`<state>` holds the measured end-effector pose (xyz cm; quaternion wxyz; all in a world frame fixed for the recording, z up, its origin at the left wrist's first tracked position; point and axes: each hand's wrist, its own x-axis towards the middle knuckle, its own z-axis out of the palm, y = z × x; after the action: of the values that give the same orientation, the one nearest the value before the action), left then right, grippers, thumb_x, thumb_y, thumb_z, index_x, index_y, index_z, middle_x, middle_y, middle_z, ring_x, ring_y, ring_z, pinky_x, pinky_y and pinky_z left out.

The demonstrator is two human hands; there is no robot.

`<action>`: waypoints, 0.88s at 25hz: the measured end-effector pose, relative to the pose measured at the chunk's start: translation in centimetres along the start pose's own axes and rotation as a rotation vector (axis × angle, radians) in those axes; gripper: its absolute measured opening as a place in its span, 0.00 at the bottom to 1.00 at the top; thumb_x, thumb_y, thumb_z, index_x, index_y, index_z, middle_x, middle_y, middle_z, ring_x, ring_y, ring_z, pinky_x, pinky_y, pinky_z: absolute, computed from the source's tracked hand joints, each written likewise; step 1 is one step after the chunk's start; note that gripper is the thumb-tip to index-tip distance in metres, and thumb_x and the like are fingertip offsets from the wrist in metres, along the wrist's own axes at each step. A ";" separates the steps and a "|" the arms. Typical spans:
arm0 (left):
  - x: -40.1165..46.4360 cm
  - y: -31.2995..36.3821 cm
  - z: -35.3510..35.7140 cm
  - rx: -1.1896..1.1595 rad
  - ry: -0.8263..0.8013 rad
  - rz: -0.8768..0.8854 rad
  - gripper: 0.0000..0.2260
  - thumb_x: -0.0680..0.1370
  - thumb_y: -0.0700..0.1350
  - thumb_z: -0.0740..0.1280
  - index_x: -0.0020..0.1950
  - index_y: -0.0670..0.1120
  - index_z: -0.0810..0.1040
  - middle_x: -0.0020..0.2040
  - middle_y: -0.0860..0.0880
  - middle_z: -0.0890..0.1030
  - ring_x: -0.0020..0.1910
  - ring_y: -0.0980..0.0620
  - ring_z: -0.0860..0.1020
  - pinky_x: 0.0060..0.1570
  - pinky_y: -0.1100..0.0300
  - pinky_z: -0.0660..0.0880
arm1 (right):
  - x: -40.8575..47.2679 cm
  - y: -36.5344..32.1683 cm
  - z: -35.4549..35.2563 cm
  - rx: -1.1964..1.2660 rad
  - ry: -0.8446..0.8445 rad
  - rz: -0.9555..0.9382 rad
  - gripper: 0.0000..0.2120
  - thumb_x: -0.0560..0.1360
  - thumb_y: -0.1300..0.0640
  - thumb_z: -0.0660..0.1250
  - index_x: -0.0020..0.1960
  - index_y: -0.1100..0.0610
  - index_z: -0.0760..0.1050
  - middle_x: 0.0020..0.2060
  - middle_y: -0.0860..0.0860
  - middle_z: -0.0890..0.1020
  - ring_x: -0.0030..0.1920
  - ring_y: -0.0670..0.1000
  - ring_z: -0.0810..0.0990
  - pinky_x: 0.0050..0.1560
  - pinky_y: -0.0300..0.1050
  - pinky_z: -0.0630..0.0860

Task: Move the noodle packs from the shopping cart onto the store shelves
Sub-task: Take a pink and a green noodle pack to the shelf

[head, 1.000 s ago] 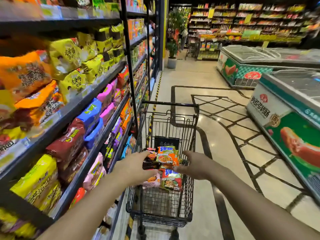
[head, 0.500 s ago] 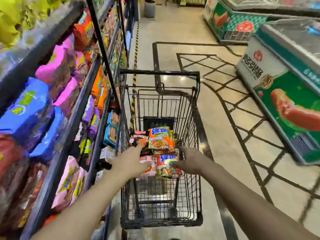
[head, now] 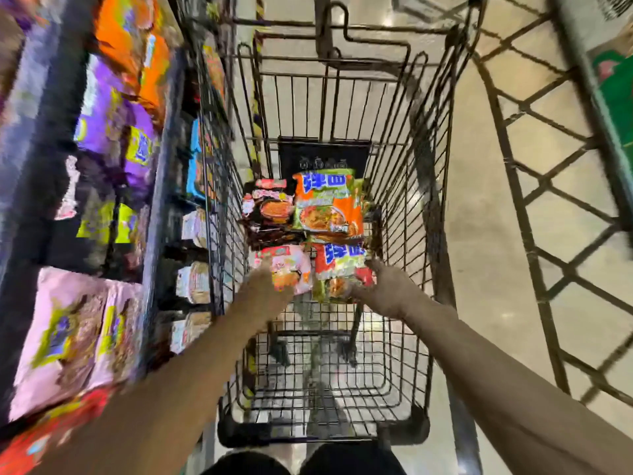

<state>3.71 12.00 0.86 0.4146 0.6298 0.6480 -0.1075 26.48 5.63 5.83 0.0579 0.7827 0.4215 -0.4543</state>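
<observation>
While both hands reach into shopping cart (head: 404, 138), barely begun: all four noodle packs (head: 325, 204) inside, left hand (head: 263, 286) touching pink pack (head: 291, 269), right hand (head: 380, 286) on orange pack (head: 339, 269), grips too blurred to tell, store shelves (head: 161, 186) awaiting.

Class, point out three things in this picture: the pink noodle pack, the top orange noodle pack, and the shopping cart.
Pink noodle pack (head: 291, 269): head view, on its front face.
Top orange noodle pack (head: 327, 202): head view, middle of its front.
Shopping cart (head: 416, 186): head view, on its right wire wall.

Black wire shopping cart (head: 404, 186) just right of store shelves (head: 161, 186); stacked noodle packs (head: 327, 204) inside cart, both hands at near edge.
</observation>
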 end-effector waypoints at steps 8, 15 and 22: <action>9.1 -4.1 6.6 -0.062 0.086 -0.113 0.28 0.74 0.55 0.73 0.71 0.46 0.73 0.62 0.44 0.77 0.63 0.41 0.77 0.59 0.53 0.75 | 13.1 3.8 7.0 0.252 0.007 0.168 0.44 0.67 0.39 0.77 0.76 0.51 0.63 0.67 0.58 0.76 0.64 0.60 0.78 0.66 0.54 0.78; 12.4 -4.9 9.8 -0.063 0.212 -0.293 0.38 0.75 0.52 0.73 0.79 0.43 0.59 0.72 0.37 0.63 0.68 0.35 0.68 0.66 0.46 0.70 | 22.0 10.3 14.2 0.336 0.117 0.282 0.55 0.53 0.33 0.76 0.74 0.51 0.62 0.60 0.56 0.81 0.55 0.58 0.83 0.57 0.56 0.83; 12.7 -5.7 10.9 -0.282 0.221 -0.283 0.42 0.70 0.51 0.80 0.76 0.43 0.60 0.65 0.43 0.76 0.63 0.43 0.75 0.56 0.53 0.72 | 18.3 5.9 11.2 0.240 0.162 0.322 0.43 0.67 0.43 0.79 0.72 0.58 0.63 0.66 0.60 0.70 0.64 0.65 0.75 0.64 0.58 0.77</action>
<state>4.67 12.97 -16.84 0.4058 0.4762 0.7801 -0.0031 27.53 7.68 -16.35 0.0022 0.8752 0.2373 -0.4216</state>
